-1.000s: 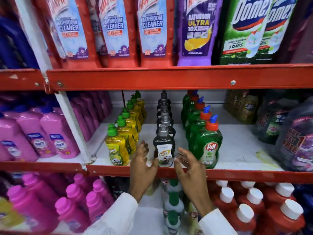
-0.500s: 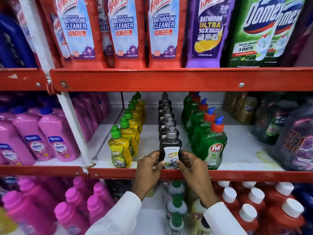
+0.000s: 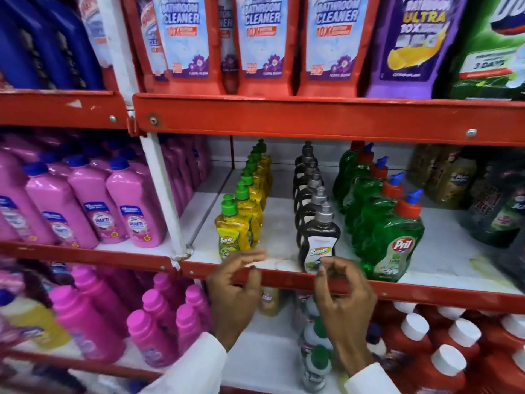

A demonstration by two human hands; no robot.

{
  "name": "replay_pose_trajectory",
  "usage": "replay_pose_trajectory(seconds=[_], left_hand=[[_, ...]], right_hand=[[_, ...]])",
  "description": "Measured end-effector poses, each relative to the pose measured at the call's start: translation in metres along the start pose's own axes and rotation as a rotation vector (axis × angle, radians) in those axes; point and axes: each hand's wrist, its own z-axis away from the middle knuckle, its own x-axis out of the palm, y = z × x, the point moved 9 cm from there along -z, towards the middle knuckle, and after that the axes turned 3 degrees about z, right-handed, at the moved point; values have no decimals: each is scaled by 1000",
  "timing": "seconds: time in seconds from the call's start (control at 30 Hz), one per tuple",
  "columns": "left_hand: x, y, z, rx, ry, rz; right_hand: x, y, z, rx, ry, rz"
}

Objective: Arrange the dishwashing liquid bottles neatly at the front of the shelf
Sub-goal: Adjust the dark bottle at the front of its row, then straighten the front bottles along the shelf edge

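Observation:
Three rows of dishwashing bottles run front to back on the white middle shelf (image 3: 284,217). The front yellow bottle (image 3: 230,231) has a green cap. The front black bottle (image 3: 318,237) has a grey cap and stands at the shelf's red front lip (image 3: 426,291). The front green Pril bottle (image 3: 396,243) has a red and blue cap. My left hand (image 3: 235,291) hovers before the lip between the yellow and black rows, fingers apart, holding nothing. My right hand (image 3: 341,294) is just below the black bottle, fingers curled and apart, empty.
Pink bottles (image 3: 133,211) fill the bay to the left behind a white upright post (image 3: 162,194). Dark refill pouches (image 3: 500,206) sit at the right. Bathroom cleaner bottles (image 3: 261,44) stand on the shelf above. Pink and red bottles (image 3: 443,359) fill the shelf below.
Both hands let go of the front black bottle and drew back below the shelf lip. My left hand shifted left toward the yellow row. The view moved closer and to the left.

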Motion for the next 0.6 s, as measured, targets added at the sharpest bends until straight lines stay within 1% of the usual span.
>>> replay_pose_trajectory(seconds=[0.07,0.1,0.13,0.23,0.27,0.33,0.43,0.6], left_hand=[[-41,-15,-11,-44,138,48],[-54,-25,-18,-82,158,40],[-60,-33,-26,-124,134,9],[-60,-57,-42,-242,-68,-104],[-59,-62,-45,-243,-133,-146],[-54,-64,-49,-186,-240,-222],[-47,-59,-54,-89,-326,-276],[-49,-71,-59,-122,-285,-187]], right_hand=[[32,-16,13,-2,-129,-28],[51,-21,18,8,-199,-29],[68,-25,20,23,-263,-25],[115,-33,17,64,-405,1],[127,-35,15,62,-443,19],[144,-36,12,58,-520,57],[155,-32,10,76,-569,106],[155,-23,6,148,-538,122]])
